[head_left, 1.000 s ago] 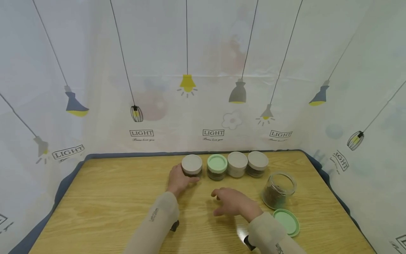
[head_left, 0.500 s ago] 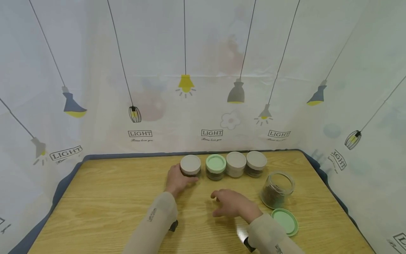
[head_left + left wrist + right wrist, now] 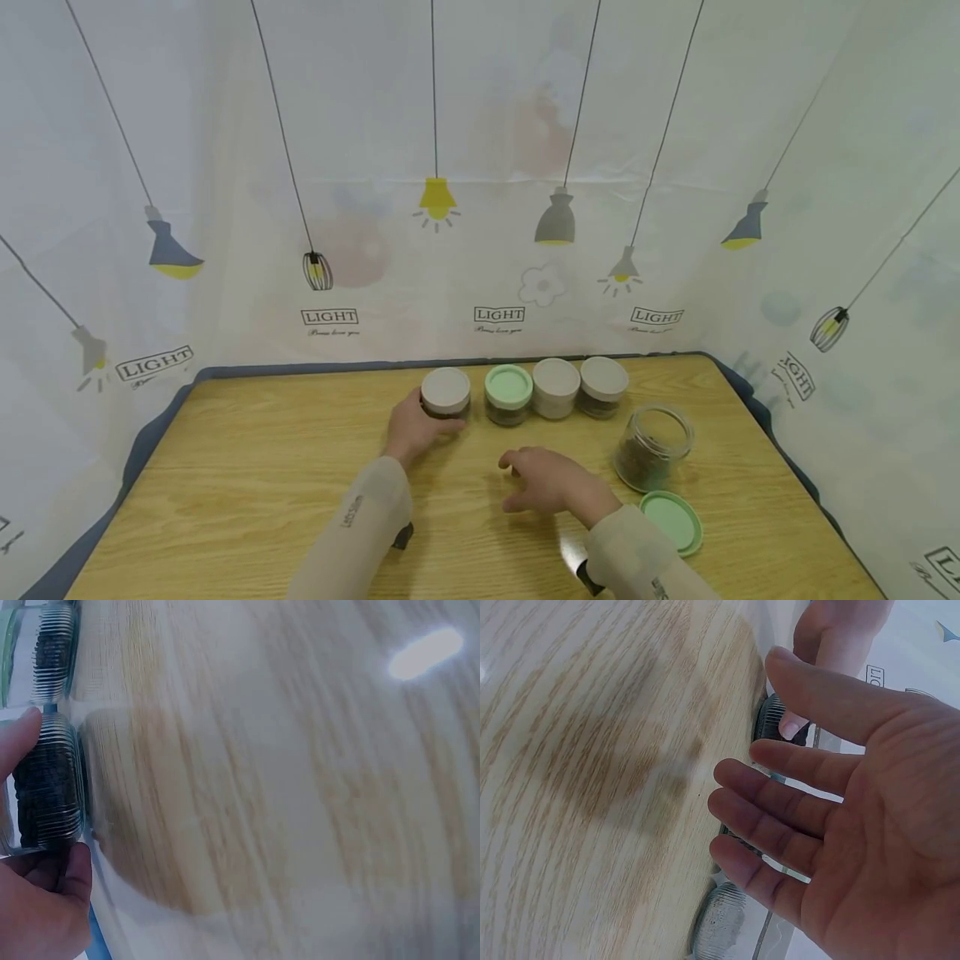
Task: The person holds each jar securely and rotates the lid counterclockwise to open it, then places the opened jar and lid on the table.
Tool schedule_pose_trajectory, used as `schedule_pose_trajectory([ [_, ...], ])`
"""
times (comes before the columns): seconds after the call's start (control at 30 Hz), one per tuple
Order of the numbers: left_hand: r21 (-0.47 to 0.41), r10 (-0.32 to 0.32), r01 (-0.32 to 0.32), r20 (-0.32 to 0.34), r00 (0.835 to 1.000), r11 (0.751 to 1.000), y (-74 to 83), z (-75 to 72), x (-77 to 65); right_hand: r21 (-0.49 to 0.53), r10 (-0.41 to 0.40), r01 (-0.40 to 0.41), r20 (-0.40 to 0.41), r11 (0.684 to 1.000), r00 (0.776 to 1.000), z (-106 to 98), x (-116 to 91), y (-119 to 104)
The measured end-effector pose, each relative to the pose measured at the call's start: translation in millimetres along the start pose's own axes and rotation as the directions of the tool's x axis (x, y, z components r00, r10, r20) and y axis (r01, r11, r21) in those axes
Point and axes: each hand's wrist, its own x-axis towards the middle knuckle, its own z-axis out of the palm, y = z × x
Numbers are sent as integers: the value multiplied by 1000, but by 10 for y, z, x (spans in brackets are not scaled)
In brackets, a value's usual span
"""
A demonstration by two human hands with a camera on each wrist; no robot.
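At the left end of a row of small glass jars, my left hand [image 3: 414,427] holds a jar with a white lid [image 3: 446,390] and dark contents. In the left wrist view, the thumb and curled fingers lie on either side of this jar [image 3: 49,787], whose glass is ribbed. My right hand [image 3: 551,481] hovers over the table in front of the row, holding nothing. The right wrist view shows its palm [image 3: 915,817], with the fingers loosely extended. Just right of the held jar stands a green-lidded jar [image 3: 508,393], a small gap between them.
Two more white-lidded jars, one pale [image 3: 555,388] and one dark [image 3: 602,387], continue the row. A larger lidless glass jar [image 3: 651,450] with dark contents stands to the right. In front of it lies a green lid [image 3: 672,523]. Printed cloth [image 3: 420,333] surrounds the wooden table [image 3: 262,483].
The held jar and my left hand have shifted very slightly left, widening the gap to the green-lidded jar a little. My right hand keeps its place. The head view has turned slightly.
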Motion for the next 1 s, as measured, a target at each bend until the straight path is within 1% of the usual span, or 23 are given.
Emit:
schedule_pose_trajectory([
  [0.2, 12, 4, -5, 12, 1000, 1000, -26, -49, -8, 2, -1, 1, 3, 1000, 1000, 6, 2, -2],
  [0.3, 15, 33, -34, 27, 999, 999, -26, -85, -41, -5, 0, 0, 6, 1000, 1000, 14, 7, 1],
  [0.47, 14, 109, -110, 68, 992, 994, -20, -162, -157, -22, 16, -16, 0, 1000, 1000, -3, 1, -15],
  [0.63, 8, 169, -171, 112, 979, 985, -37, -206, -310, -33, 36, -37, -33, 999, 999, -30, -27, -41],
  [0.8, 7, 205, -210, 166, 965, 978, -46, -182, -442, -54, 33, -37, -74, 998, 997, -62, -43, -67],
  [0.87, -2, 224, -228, 187, 957, 974, -37, -169, -492, -55, 27, -32, -89, 998, 996, -75, -47, -88],
  [1.0, -16, 282, -286, 221, 934, 958, -19, -146, -583, -48, -14, 7, -141, 999, 990, -84, -53, -141],
])
